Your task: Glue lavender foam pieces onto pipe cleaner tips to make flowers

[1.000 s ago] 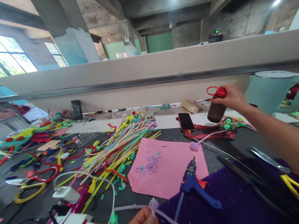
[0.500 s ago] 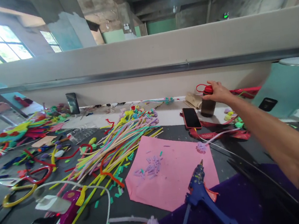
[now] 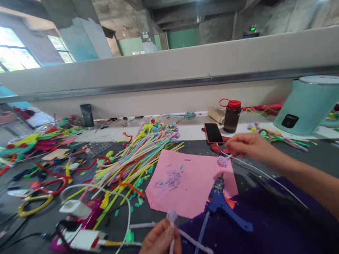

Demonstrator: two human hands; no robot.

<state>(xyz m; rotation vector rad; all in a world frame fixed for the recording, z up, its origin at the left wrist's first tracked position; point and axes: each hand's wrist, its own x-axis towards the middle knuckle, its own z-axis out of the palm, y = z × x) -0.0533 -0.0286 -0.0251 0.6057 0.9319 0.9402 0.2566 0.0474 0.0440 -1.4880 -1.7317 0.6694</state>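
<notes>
My left hand [image 3: 159,247], at the bottom centre, pinches a lavender pipe-cleaner piece [image 3: 172,216] with a small knotted head and several fuzzy arms sticking out. At the right edge of a pink sheet [image 3: 193,198] lies a lavender pipe-cleaner flower [image 3: 223,160]. Its stem runs into the closed fingers of my right hand [image 3: 249,146], which partly hide it. A blue hot glue gun [image 3: 224,209] rests between the hands, its nozzle pointing away over the sheet. Short lavender cut pieces [image 3: 172,178] are heaped on the sheet.
Long pipe cleaners [image 3: 132,156] are bundled left of the sheet. A purple power strip [image 3: 76,227] with chargers and cables lies front left, near scissors [image 3: 37,204]. Behind my right hand stand a phone [image 3: 213,133], a red-capped bottle [image 3: 232,116] and a teal kettle [image 3: 306,106].
My right hand has let go of the bottle and come down and nearer, to the lavender flower's stem. My left hand has risen further into view with its pipe-cleaner piece.
</notes>
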